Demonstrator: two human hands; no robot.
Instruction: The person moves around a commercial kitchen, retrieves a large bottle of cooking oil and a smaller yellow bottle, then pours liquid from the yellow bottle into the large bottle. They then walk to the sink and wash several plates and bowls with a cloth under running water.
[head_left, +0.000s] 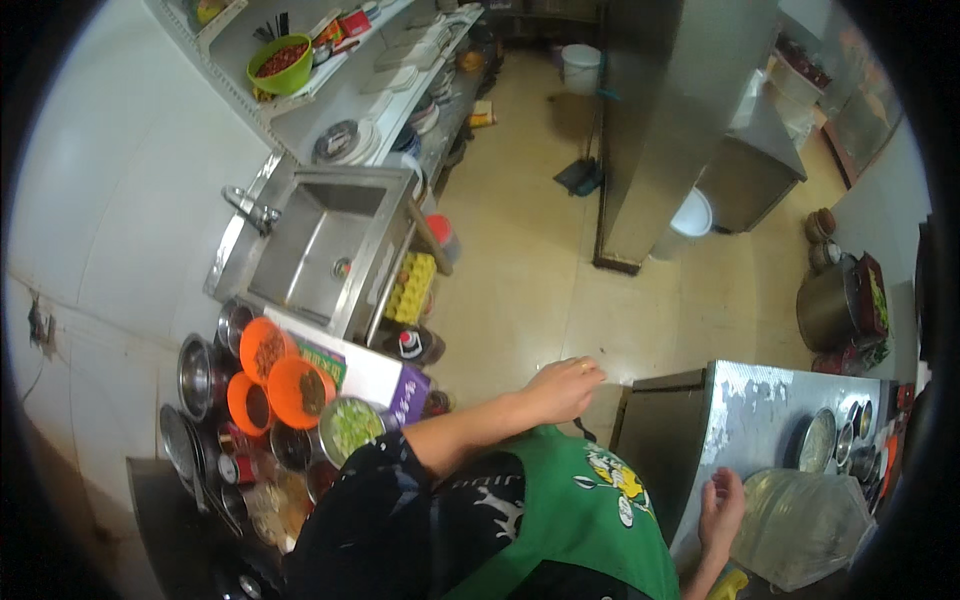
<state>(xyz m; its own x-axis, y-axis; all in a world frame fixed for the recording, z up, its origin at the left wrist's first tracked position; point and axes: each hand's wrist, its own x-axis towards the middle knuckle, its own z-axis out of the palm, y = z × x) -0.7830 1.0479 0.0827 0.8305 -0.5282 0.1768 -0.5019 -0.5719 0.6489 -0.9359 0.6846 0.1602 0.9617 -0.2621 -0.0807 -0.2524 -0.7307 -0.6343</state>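
My left hand (566, 388) is held out in front of the green apron (585, 510), over the floor. Its fingers are bent, a ring shows on one, and the palm is hidden from view. My right hand (721, 502) hovers by the near edge of a metal-topped counter (750, 420), fingers loosely curled and nothing visible in them. Beside it on the counter stands a large translucent plastic container or bag (802, 517). Behind that are a metal bowl with pale contents (816, 441) and several smaller metal bowls (846, 442).
Left of me, orange tubs (300, 390) of seasonings and a bowl of chopped green vegetable (351, 429) crowd a worktop. Beyond is a steel sink (300, 255), with a yellow egg tray (411, 289) beside it. A steel-clad pillar (660, 135), dustpan (580, 177) and stockpot (827, 304) stand ahead.
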